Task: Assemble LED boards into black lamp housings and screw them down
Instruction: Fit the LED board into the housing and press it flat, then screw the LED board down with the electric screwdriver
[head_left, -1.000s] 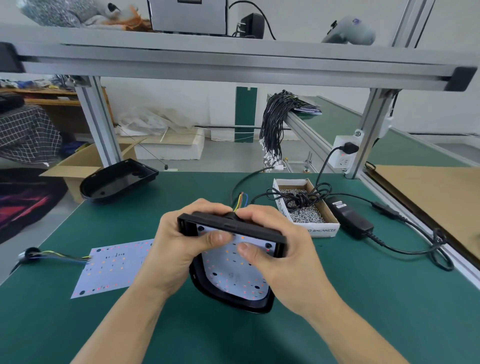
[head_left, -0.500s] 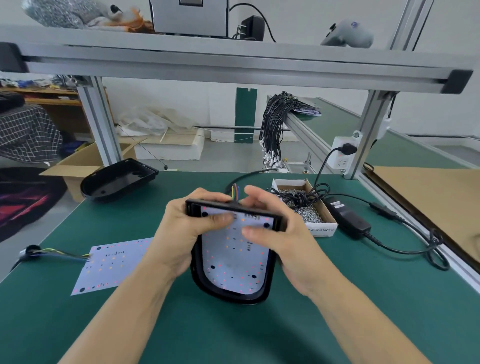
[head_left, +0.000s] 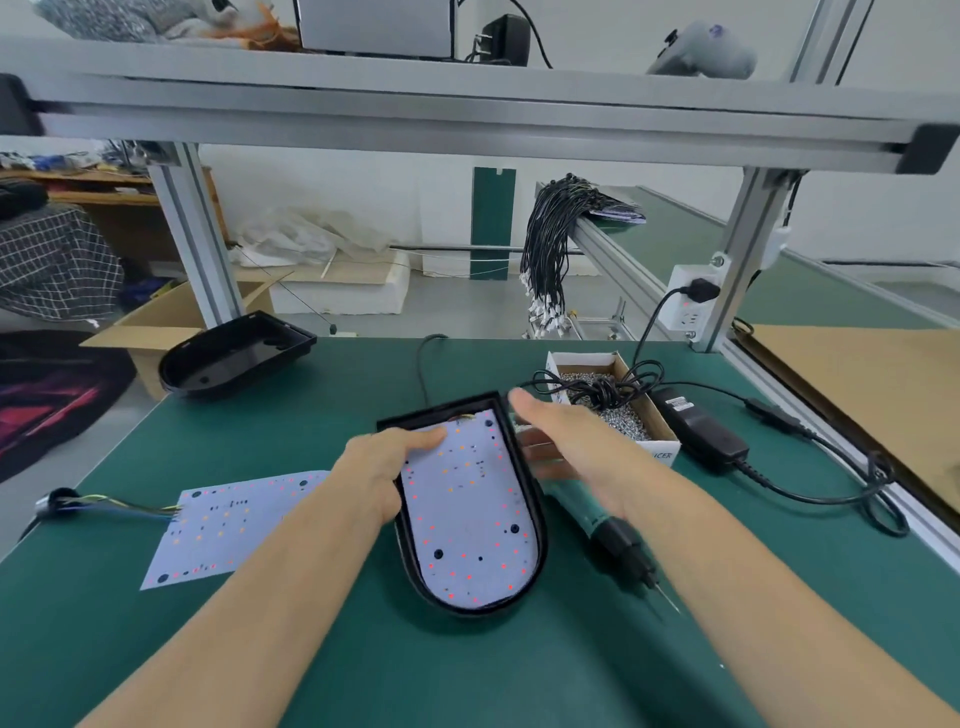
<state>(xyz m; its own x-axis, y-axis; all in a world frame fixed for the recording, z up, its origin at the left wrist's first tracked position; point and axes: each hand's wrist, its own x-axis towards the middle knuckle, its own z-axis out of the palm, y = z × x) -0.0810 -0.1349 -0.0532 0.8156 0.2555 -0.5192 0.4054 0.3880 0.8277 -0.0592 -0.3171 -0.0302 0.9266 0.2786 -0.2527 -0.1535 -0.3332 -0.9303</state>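
Two hands over one housing (head_left: 537, 525), which lies flat on the green mat (head_left: 322, 649) with an LED board (head_left: 467, 514) seated inside, LEDs up. Left hand (head_left: 379, 467) rests on the housing's left rim, thumb laid flat on the board's upper left corner, likely pinning it so it stays seated. Right hand (head_left: 566, 441) is blurred, fingers straight and spread, holding nothing, hovering just right of the housing above the screwdriver (head_left: 602, 525). The screwdriver lies on the mat beside the housing, tip toward the person, handy for the right hand. Box of screws (head_left: 660, 415) sits just past it, a cable bundle (head_left: 605, 387) draped over it, also within right reach. No screws seen in the board holes, so screwing looks not yet started. Spare board (head_left: 234, 525) with wires lies flat to the left, and an empty housing (head_left: 234, 356) sits at the far left of the mat, probably queued for the next unit. Likely next: right hand picks up a screw or the driver.
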